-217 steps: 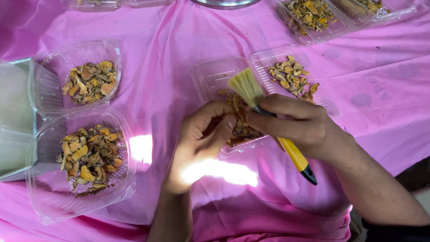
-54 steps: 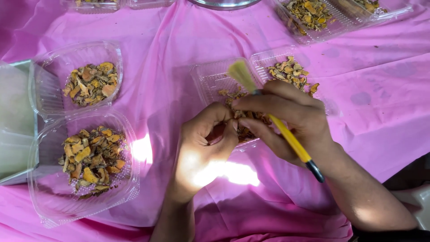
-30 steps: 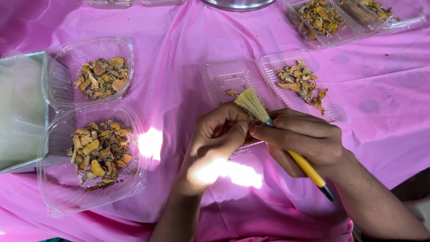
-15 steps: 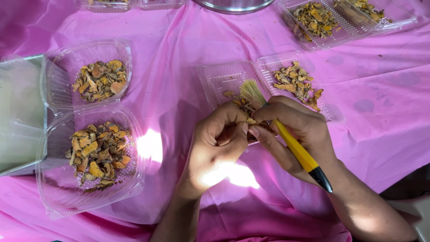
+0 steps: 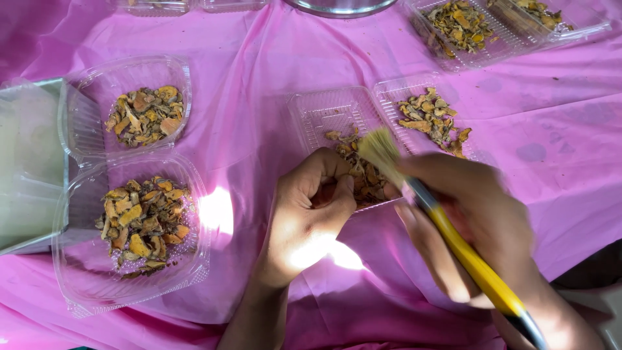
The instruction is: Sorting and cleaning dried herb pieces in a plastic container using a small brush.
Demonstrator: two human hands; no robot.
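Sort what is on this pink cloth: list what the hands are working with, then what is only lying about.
In use:
left hand, curled at the tray's edge
right hand, holding the brush
yellow-handled brush
clear tray of dried pieces under the bristles

Lying about:
two clear tubs of dried pieces on the left
adjoining tray half
far tray
metal bowl rim

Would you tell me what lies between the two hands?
In the head view, dried orange-brown pieces in a clear tray lie between the left hand and right hand.
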